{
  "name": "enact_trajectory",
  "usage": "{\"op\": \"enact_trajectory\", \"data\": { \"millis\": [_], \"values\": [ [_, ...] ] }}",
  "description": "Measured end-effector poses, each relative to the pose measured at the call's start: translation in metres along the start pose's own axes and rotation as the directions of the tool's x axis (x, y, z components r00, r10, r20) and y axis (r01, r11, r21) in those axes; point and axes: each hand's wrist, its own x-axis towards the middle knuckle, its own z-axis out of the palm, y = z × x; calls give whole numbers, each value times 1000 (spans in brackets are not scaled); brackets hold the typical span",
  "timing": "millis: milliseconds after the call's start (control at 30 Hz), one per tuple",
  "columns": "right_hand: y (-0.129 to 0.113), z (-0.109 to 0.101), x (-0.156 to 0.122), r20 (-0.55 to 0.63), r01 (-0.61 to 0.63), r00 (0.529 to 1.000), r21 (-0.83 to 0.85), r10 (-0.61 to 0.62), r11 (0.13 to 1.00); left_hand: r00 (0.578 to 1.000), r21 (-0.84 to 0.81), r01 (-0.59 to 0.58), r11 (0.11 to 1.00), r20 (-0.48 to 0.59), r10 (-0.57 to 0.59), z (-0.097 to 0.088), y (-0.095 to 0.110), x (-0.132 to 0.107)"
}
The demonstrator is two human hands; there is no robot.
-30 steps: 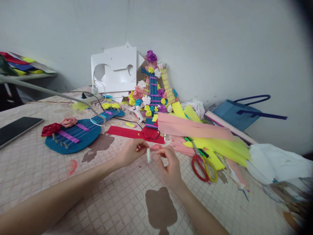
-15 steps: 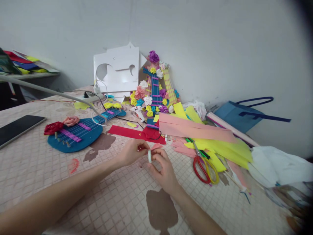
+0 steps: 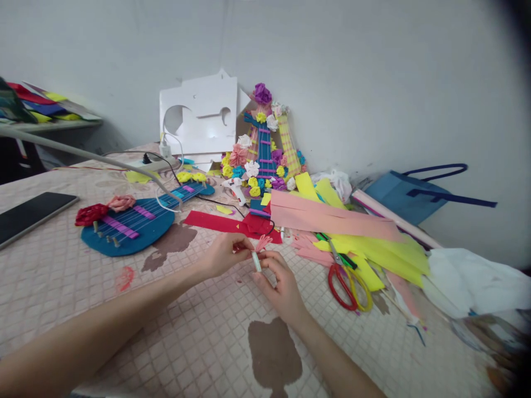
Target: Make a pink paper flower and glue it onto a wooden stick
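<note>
Near the middle of the table my left hand (image 3: 227, 253) is closed in a pinch at the base of a pink fringed paper piece (image 3: 263, 242), whose strands fan out above the fingertips. My right hand (image 3: 282, 279) grips a small pale roll of tape (image 3: 256, 262) between thumb and fingers, right against the bottom of the pink piece. Behind both hands lies a red paper strip (image 3: 211, 221). To the right, red-and-yellow-handled scissors (image 3: 348, 284) rest by the paper.
A blue paper guitar (image 3: 145, 226) with roses lies at left, near a dark phone (image 3: 35, 215). A glue gun (image 3: 235, 190) and flower-covered guitars (image 3: 265, 146) stand behind. Pink crepe paper (image 3: 332, 218), yellow crepe paper (image 3: 385, 257) and a blue bag (image 3: 409, 196) fill the right.
The roll of tape has turned from nearly upright to a slant. The pink fringe now stands up more visibly above the fingers. Both hands stay in about the same place.
</note>
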Motion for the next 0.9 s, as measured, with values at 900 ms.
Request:
{"op": "enact_trajectory", "data": {
  "millis": [900],
  "values": [
    [11,0,-2,-17,-69,997,113,72,991,988,-322,107,941,140,-64,0,-13,7]
  ]
}}
